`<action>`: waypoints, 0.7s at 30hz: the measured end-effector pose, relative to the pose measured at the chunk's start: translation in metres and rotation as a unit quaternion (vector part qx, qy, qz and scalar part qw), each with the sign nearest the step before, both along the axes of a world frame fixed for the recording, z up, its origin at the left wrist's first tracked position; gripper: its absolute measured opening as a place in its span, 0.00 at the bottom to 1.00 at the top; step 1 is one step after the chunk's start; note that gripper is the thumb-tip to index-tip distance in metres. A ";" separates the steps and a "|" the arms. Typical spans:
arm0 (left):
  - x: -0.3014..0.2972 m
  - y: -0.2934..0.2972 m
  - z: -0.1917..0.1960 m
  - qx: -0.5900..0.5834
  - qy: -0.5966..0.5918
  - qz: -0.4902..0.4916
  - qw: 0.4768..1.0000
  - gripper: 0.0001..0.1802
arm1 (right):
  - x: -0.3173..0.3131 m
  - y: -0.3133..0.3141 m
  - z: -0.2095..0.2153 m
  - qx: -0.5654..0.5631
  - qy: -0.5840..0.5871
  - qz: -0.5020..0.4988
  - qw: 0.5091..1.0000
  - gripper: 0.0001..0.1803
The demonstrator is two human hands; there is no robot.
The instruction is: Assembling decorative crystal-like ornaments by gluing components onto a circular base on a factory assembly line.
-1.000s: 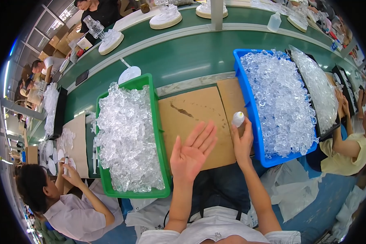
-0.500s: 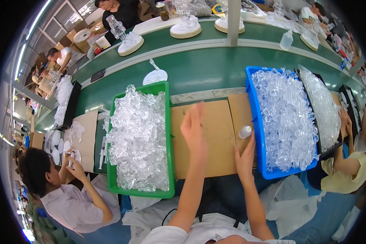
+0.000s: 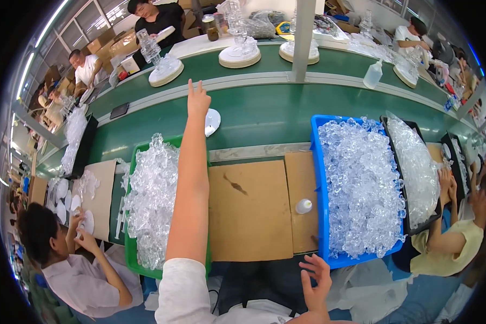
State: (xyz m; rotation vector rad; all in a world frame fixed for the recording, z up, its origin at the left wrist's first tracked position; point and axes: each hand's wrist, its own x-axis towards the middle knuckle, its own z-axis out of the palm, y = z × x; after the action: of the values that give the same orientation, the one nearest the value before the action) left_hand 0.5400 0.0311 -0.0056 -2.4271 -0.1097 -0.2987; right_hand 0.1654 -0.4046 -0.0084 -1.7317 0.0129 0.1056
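Observation:
My left hand (image 3: 198,101) is stretched far forward over the green belt, two fingers extended and no object visible in it. Beside its wrist lies a round white disc (image 3: 213,122), partly covered by my arm. My right hand (image 3: 315,281) hovers near my body, fingers spread and bent, with nothing in it. Beyond that hand, a small white bottle (image 3: 303,206) stands on the brown cardboard (image 3: 251,216). My left forearm crosses a green bin (image 3: 130,237) heaped with clear plastic pieces (image 3: 154,200). To the right, a blue bin (image 3: 321,216) holds similar clear pieces (image 3: 359,189).
A metal post (image 3: 300,48) and rail stand beyond the green belt (image 3: 264,116). White round bases with clear stacked parts (image 3: 238,53) line the far belt, near a squeeze bottle (image 3: 373,74). Co-workers sit on both sides; a black tray (image 3: 416,221) adjoins the blue bin.
My left hand has gone from over the cardboard forward and left to beside the disc. My right hand has drawn back from beside the small bottle toward my body. The view has shifted.

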 end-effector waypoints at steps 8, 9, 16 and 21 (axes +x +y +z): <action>0.004 -0.057 0.045 -0.023 0.011 -0.128 0.991 0.08 | 0.011 0.006 0.001 0.029 -0.077 0.013 0.997 0.23; -0.002 -0.070 0.054 -0.071 -0.019 -0.138 0.988 0.08 | 0.011 0.008 0.004 0.031 -0.075 0.017 0.997 0.23; -0.129 -0.219 0.069 -0.200 0.116 -0.042 0.972 0.07 | 0.012 0.002 0.018 0.018 -0.135 0.080 0.987 0.21; -0.207 -0.237 0.037 -0.284 0.169 0.026 0.943 0.07 | 0.012 0.000 0.037 0.003 -0.165 0.128 0.978 0.19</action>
State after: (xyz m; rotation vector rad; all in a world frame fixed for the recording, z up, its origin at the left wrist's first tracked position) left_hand 0.3332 -0.2059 0.0317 -2.9992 -0.1181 0.2124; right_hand 0.1777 -0.4050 0.0286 -1.7200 -0.4555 0.0062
